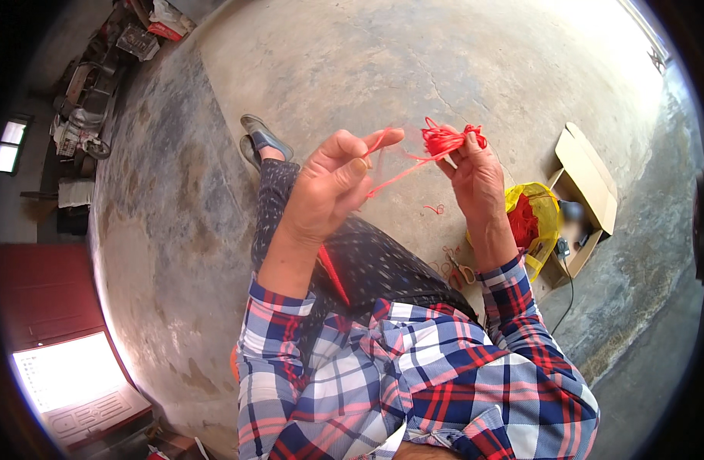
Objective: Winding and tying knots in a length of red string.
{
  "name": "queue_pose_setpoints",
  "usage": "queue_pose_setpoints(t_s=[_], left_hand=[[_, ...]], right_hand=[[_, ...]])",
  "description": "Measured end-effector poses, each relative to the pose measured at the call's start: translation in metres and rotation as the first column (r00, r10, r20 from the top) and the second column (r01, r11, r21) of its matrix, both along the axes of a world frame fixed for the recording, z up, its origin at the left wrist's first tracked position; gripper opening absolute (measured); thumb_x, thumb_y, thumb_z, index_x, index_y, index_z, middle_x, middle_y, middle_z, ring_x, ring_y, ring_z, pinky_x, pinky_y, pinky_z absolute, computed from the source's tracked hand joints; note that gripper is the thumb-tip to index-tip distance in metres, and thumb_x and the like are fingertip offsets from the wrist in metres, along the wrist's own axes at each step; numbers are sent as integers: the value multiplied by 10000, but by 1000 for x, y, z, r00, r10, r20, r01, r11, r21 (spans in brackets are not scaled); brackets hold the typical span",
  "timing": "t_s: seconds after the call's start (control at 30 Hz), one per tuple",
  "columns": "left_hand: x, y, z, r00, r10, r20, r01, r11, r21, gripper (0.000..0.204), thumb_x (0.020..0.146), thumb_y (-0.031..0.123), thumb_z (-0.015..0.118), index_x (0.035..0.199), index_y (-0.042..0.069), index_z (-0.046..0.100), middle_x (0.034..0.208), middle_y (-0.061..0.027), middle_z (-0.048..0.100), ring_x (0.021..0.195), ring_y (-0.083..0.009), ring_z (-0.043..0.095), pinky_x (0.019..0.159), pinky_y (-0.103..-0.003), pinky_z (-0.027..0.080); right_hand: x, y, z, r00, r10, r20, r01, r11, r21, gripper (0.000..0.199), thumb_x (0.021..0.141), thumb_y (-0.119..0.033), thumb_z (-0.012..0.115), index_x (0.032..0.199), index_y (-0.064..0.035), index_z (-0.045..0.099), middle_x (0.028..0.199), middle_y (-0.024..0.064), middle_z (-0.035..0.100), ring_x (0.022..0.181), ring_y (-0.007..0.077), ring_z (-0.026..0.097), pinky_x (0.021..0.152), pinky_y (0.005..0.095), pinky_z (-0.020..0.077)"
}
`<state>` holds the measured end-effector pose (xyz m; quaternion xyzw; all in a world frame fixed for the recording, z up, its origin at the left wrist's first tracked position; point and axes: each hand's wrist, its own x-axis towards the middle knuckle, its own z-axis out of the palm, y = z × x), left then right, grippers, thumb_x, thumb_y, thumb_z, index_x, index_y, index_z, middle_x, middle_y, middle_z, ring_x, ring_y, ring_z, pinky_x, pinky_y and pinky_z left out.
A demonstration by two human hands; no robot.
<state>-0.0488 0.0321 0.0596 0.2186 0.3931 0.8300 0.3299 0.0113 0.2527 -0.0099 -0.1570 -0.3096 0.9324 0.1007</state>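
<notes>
A looped bundle of red cord (444, 139) is pinched between the thumb and fingers of my right hand (477, 172), held up over the floor. Strands run from the bundle across to my left hand (330, 178). There the cord passes around the outstretched index finger, while the thumb and other fingers are curled in on it. Motion blurs part of the strand between the hands. Below my left wrist, a red braided-looking strip (333, 276) lies across my dark patterned trousers (382, 261).
To the right, a yellow bag (547, 201) holds more red cord, beside an open cardboard box (589, 172) with a dark cable. Scissors (461, 274) lie near my right forearm. A red scrap (436, 208) is on the concrete floor. Clutter (83, 115) lines the far left.
</notes>
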Motion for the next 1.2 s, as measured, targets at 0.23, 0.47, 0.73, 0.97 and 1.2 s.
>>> queue_pose_setpoints(t_s=[0.23, 0.47, 0.73, 0.97, 1.2], left_hand=[[-5, 2, 1, 1000, -14, 8, 14, 999, 31, 114, 969, 116, 511, 1029, 100, 607, 1346, -250, 474, 403, -10, 327, 366, -144, 261], [-5, 6, 6, 999, 16, 40, -15, 999, -32, 64, 941, 89, 552, 962, 122, 603, 1330, -207, 503, 421, 7, 304, 411, -135, 272], [-4, 7, 1, 1000, -12, 19, 13, 1000, -6, 91, 960, 137, 534, 1016, 104, 597, 1342, -265, 471, 411, -21, 347, 387, -141, 279], [5, 19, 0, 1000, 0, 22, 0, 1000, -2, 83, 955, 139, 540, 1006, 98, 591, 1328, -276, 480, 424, -34, 380, 417, -138, 303], [9, 20, -6, 995, 92, 43, -92, 996, 6, 63, 951, 139, 545, 949, 79, 563, 1323, -273, 486, 457, -60, 435, 467, -151, 359]], right_hand=[[3, 23, -20, 992, -109, -65, 118, 978, 171, 277, 970, -256, 548, 1141, -41, 519, 899, 67, 612, 737, 127, 600, 599, 273, 513], [16, 13, 6, 987, 101, -123, -108, 993, -46, 287, 981, -263, 507, 1158, -38, 512, 886, 62, 605, 734, 122, 597, 641, 270, 511], [25, -9, 29, 914, 357, -191, -379, 921, -88, 308, 958, -334, 516, 1085, -53, 512, 735, -9, 501, 610, 78, 453, 544, 236, 375], [24, -53, 29, 887, 458, 52, -460, 886, 56, 228, 832, -166, 696, 975, -30, 581, 706, -42, 502, 545, 46, 425, 494, 219, 329], [25, -61, 25, 913, 405, 43, -406, 897, 177, 195, 832, -128, 687, 971, -18, 603, 752, -22, 573, 564, 41, 473, 492, 205, 350]])
